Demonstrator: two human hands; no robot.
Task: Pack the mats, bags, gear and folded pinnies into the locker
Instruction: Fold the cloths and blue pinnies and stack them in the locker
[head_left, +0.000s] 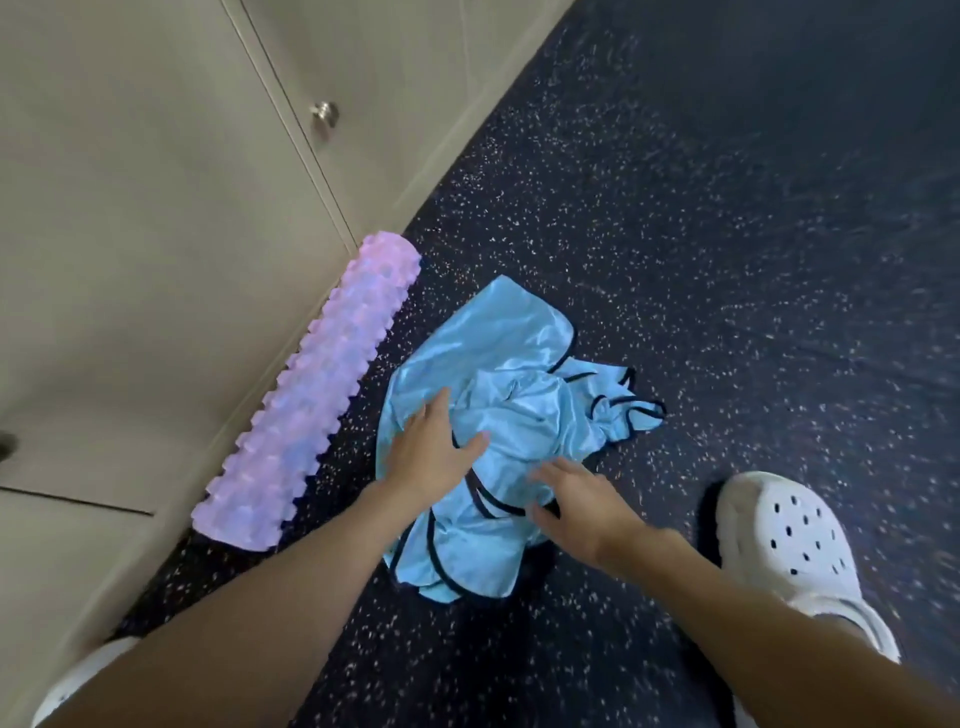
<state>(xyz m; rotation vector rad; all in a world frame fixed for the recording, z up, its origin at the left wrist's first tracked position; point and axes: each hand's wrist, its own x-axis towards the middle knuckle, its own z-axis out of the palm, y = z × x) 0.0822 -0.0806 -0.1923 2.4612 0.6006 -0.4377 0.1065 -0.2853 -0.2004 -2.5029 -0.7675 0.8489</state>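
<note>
A crumpled light-blue pinnie (514, 374) with dark trim lies on the dark speckled floor (727, 234). My left hand (431, 447) is over its left part with fingers spread and straight. My right hand (576, 499) is at its lower right part, fingers extended; whether either hand touches the cloth I cannot tell. A pink-purple knobbly foam roller (306, 395) lies along the foot of the beige locker (156, 208), just left of the pinnie. The locker doors are shut.
A round metal knob (324, 111) sits on one locker door. My foot in a white clog (789, 551) stands right of the pinnie, and part of another white shoe (78, 680) shows at the lower left.
</note>
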